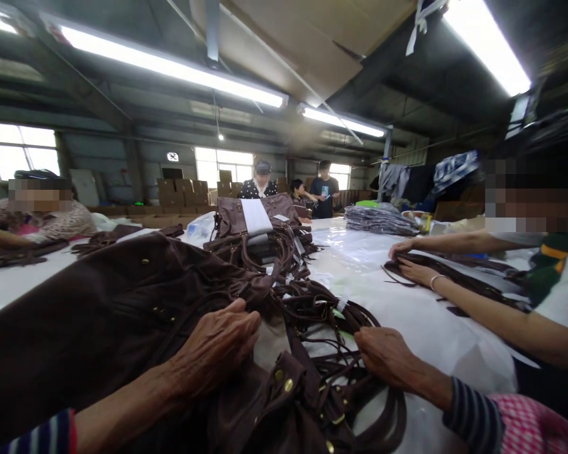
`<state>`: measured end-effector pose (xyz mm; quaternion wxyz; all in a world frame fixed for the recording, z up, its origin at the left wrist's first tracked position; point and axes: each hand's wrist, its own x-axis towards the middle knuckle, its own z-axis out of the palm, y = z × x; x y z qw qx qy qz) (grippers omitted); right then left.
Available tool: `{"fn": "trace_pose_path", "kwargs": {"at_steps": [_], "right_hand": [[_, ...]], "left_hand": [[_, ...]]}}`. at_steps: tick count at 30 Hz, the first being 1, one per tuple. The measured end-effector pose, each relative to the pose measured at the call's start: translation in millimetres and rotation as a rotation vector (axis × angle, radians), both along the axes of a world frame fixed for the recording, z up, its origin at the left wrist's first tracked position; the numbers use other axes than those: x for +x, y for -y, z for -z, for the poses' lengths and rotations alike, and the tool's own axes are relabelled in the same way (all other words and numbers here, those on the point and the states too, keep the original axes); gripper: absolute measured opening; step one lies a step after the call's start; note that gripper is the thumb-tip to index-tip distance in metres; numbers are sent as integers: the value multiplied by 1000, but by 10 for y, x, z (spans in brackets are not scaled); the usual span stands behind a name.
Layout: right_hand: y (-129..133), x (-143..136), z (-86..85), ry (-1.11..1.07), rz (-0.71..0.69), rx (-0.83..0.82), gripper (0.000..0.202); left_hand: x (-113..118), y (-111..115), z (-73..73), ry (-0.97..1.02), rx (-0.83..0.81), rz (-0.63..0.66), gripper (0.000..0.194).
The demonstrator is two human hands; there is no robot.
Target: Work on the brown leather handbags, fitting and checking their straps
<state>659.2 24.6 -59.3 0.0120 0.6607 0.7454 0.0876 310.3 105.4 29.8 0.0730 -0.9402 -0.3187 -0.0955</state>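
A large dark brown handbag (99,296) with brass-coloured studs spreads across the left and front of the table. My left hand (230,337) is closed on the edge of its material, fingers curled under and partly hidden. Just in front of me lies another brown bag part (284,397) with a tab, brass studs and a pale lining. To the right, my right hand (383,356) is closed around dark brown straps (326,302) that lie in a looped tangle. What its fingertips touch is hidden.
Folded brown bags with white paper (255,217) are piled at the centre. Plastic-wrapped bags (378,217) form a stack farther back. At the right, a co-worker's hands (416,268) handle a brown bag. Another person (42,208) works at the left; several stand beyond the table.
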Motion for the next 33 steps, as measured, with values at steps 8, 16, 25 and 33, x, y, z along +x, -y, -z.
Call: {"fn": "trace_pose_path", "kwargs": {"at_steps": [8,16,25,33], "right_hand": [[-6,-14,-93,-157,74,-2,14],[-4,253,-338,-958,78,-173,10],[95,372,-399,-1205,108,-274,25],[137,439,-427,-1201,77,-269,25]], "left_hand": [[-11,42,-36,-6,0,4,21],[16,57,-79,-21,-5,1,24],[16,81,-121,-40,-26,-4,25],[54,109,-161,-30,-56,-40,26]]}}
